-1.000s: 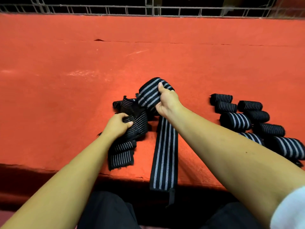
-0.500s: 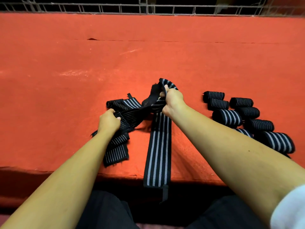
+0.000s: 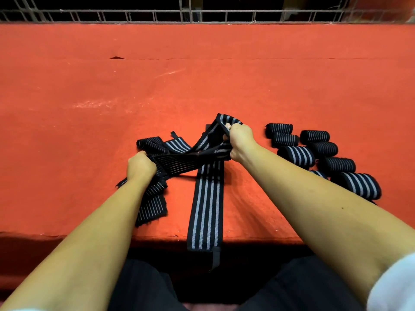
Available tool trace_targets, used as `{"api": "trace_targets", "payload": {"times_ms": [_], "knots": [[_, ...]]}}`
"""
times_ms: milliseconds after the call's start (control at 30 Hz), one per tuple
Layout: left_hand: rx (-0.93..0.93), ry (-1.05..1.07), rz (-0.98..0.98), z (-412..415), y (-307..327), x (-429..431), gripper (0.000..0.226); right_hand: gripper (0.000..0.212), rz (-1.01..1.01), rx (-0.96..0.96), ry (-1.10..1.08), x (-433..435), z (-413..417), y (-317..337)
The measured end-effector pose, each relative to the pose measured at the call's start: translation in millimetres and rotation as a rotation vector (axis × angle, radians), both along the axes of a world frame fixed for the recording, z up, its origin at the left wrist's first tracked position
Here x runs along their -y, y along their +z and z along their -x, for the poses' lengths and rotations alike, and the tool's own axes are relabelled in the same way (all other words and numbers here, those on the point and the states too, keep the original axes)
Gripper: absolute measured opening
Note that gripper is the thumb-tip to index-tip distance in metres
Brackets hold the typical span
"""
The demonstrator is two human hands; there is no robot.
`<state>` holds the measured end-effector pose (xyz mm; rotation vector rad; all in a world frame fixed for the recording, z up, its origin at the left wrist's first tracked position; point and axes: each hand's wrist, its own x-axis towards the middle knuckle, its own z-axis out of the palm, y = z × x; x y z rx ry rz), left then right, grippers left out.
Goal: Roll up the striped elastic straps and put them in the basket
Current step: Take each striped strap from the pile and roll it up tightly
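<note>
A heap of unrolled black straps with white stripes (image 3: 170, 153) lies on the red table (image 3: 89, 108) in front of me. My left hand (image 3: 140, 164) is closed on a thin-striped strap at the heap's left. My right hand (image 3: 239, 140) grips the top end of a wide-striped strap (image 3: 206, 205), which runs toward me and hangs over the table's near edge. A strap is stretched taut between my two hands. Several rolled straps (image 3: 314, 151) lie in a cluster to the right. No basket is in view.
A metal wire grid (image 3: 202, 14) runs along the table's far edge. The red cloth has a seam and a small tear (image 3: 116, 57) toward the back. My dark-clothed lap (image 3: 202, 288) is below the near edge.
My hands have drawn apart, pulling a strap tight between them. The right hand lowered its raised loop of wide-striped strap toward the table.
</note>
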<state>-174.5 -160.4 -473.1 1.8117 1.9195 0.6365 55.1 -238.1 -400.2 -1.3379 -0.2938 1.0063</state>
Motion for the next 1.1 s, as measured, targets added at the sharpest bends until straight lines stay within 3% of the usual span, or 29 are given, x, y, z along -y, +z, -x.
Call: {"api": "trace_targets", "payload": {"times_ms": [233, 367, 533, 633, 667, 733, 800, 867, 967, 1100], "knots": [[-0.017, -0.002, -0.046, 1.3, 8.8, 2.4, 0.028, 0.025, 0.035, 0.064, 0.026, 19.0, -11.1, -2.1], [-0.096, 0.080, -0.028, 33.8, 4.5, 1.8, 0.030, 0.031, 0.094, 0.172, 0.027, 34.0, -56.6, 3.8], [-0.209, -0.003, 0.066, 8.0, 21.9, 0.7, 0.047, 0.035, 0.089, 0.112, 0.352, 35.4, -55.5, 10.7], [-0.274, -0.040, -0.197, -9.7, 44.8, 14.7, 0.057, 0.034, 0.032, 0.165, 0.462, 35.7, -35.7, 27.7], [-0.216, -0.115, -0.343, -13.4, 52.6, 18.0, 0.054, 0.030, -0.010, 0.205, 0.485, 36.9, -30.9, 35.2], [0.083, -0.350, -0.502, -23.6, 71.8, 25.5, 0.047, 0.013, -0.076, 0.318, 0.631, 37.6, -25.4, 49.5], [0.424, -0.599, -0.392, -39.0, 96.3, 37.8, 0.048, 0.003, -0.063, 0.447, 0.909, 40.7, -20.6, 63.9], [0.615, -0.833, -0.154, -51.4, 115.1, 52.1, 0.052, 0.007, 0.003, 0.558, 1.141, 44.7, -14.9, 77.9], [0.514, -1.022, 0.087, -58.9, 122.2, 62.1, 0.039, 0.010, 0.055, 0.693, 1.272, 50.8, -10.4, 98.3], [0.376, -0.970, -0.004, -56.5, 115.4, 64.5, 0.029, 0.022, 0.222, 0.858, 1.242, 60.3, -30.8, 106.0]]}}
